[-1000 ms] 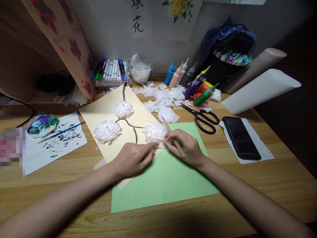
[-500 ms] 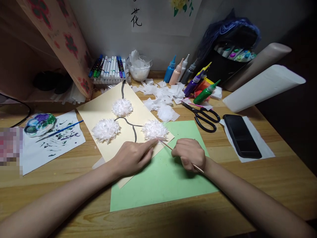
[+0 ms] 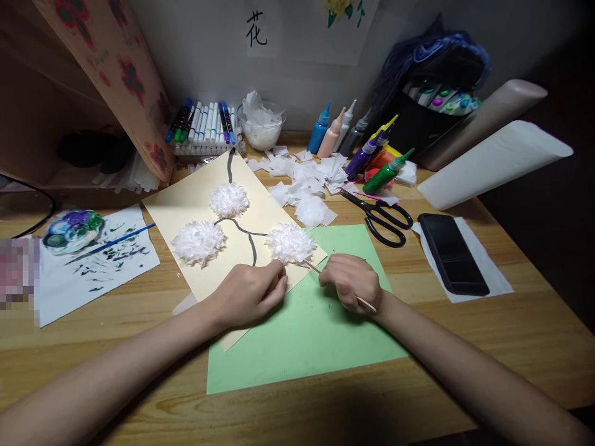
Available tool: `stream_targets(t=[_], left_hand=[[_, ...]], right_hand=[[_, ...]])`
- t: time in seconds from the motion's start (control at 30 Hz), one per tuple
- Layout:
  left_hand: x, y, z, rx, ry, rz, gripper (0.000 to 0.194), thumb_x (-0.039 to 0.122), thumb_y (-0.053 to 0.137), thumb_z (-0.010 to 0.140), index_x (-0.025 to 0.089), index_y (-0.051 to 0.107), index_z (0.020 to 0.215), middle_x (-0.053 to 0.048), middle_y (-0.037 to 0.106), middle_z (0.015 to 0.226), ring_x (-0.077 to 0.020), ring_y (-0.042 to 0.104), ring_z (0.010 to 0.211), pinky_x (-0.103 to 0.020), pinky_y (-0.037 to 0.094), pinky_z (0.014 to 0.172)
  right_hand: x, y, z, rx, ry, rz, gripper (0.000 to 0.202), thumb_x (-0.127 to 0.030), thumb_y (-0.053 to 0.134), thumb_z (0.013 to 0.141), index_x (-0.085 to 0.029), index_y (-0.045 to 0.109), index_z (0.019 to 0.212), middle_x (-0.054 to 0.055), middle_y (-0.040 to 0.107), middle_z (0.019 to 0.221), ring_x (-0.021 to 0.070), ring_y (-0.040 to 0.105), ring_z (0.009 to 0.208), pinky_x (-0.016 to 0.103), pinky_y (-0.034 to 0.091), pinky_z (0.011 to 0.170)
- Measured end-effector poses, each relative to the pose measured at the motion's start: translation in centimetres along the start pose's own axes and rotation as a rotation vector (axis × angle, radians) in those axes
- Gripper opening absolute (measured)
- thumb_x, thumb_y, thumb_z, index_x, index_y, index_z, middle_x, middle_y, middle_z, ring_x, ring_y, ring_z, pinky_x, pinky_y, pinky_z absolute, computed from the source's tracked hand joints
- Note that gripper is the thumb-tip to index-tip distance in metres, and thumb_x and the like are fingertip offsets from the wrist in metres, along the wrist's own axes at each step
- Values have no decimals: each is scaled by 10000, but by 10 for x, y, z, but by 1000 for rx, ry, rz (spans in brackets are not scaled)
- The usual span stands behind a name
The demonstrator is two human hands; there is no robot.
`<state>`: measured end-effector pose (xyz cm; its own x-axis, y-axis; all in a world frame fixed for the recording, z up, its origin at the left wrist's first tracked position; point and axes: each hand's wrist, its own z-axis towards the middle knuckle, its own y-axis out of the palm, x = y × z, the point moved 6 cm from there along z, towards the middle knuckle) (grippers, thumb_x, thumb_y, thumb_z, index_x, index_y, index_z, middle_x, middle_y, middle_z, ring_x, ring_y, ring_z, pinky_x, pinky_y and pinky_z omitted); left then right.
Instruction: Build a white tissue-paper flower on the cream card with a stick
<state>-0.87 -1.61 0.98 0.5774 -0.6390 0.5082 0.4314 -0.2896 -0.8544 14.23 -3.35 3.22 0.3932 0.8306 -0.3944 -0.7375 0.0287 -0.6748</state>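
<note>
My right hand (image 3: 351,282) is closed around a thin wooden stick (image 3: 312,266), whose tip meets the lower edge of the right-hand white tissue-paper pompom (image 3: 290,242). My left hand (image 3: 253,291) lies on the lower part of a cream sheet (image 3: 186,196), its fingers curled in, and nothing shows between them. Two more pompoms sit on the sheet, one higher up (image 3: 229,199) and one at left (image 3: 199,242). Dark painted lines (image 3: 246,230) run between them. Partly under the cream sheet lies a green sheet (image 3: 302,347).
Torn white tissue pieces (image 3: 307,183) lie behind the sheets, near black scissors (image 3: 379,220) and several paint bottles (image 3: 320,129). A phone (image 3: 453,254) rests at right. At left are a paint palette (image 3: 73,230) and a blue paintbrush (image 3: 116,238). Markers (image 3: 204,124) stand at the back.
My left index finger has drawn back from the stick's tip and curled in. My right hand has moved slightly up and left, bringing the stick's tip to the right-hand pompom's edge.
</note>
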Motion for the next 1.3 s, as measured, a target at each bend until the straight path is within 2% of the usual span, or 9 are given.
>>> stream_targets(t=[0.17,0.37,0.43,0.57,0.73,0.9,1.03,1.17,1.3], left_hand=[[1,0,1,3,20,16,180,254,385,896,179,480,763,53,496,507,-83,432,421,-201,306,457],[2,-1,1,23,51,52,198,253,390,891,176,484,735,52,480,488,-86,418,414,-203,287,449],[2,-1,1,27,57,56,201,253,388,892,175,485,734,54,470,480,-86,406,407,-204,281,443],[2,0,1,38,70,63,202,253,387,894,173,489,740,54,467,481,-86,402,409,-208,275,442],[2,0,1,35,71,51,201,252,391,896,173,488,738,58,460,484,-81,397,411,-207,276,445],[2,-1,1,34,66,37,192,252,391,899,174,498,761,62,465,483,-79,403,408,-204,281,444],[2,-1,0,41,72,57,193,257,393,900,172,499,764,60,477,485,-81,414,409,-206,284,443],[3,-2,1,56,83,67,197,262,391,900,174,499,761,60,479,481,-82,414,403,-210,285,438],[3,-1,1,40,75,61,199,263,392,900,175,501,759,57,495,493,-83,430,411,-210,296,441]], right_hand=[[2,1,8,15,91,85,413,-224,197,962,-198,468,651,19,500,525,136,416,494,285,358,508],[25,1,2,154,561,277,487,-310,253,977,-182,505,580,-5,513,518,88,454,445,242,366,472],[29,0,-6,220,646,362,504,-337,262,974,-181,526,575,-6,530,510,85,451,426,241,355,450],[21,-10,-10,308,508,292,546,-360,252,966,-188,524,526,0,498,464,102,433,440,259,349,475],[9,-13,-5,272,320,151,514,-291,235,965,-192,491,530,-4,461,459,102,392,432,263,333,478],[9,-6,0,218,266,142,458,-240,244,963,-187,502,588,-2,498,492,103,440,464,249,356,492],[12,-4,4,193,323,141,491,-288,239,972,-183,510,576,3,508,493,101,464,462,246,375,486],[23,-5,16,160,516,165,532,-337,251,978,-182,502,534,-10,507,455,80,463,407,234,393,481],[32,-2,39,54,694,215,553,-399,292,965,-179,485,496,-36,452,384,69,456,371,218,389,470]])
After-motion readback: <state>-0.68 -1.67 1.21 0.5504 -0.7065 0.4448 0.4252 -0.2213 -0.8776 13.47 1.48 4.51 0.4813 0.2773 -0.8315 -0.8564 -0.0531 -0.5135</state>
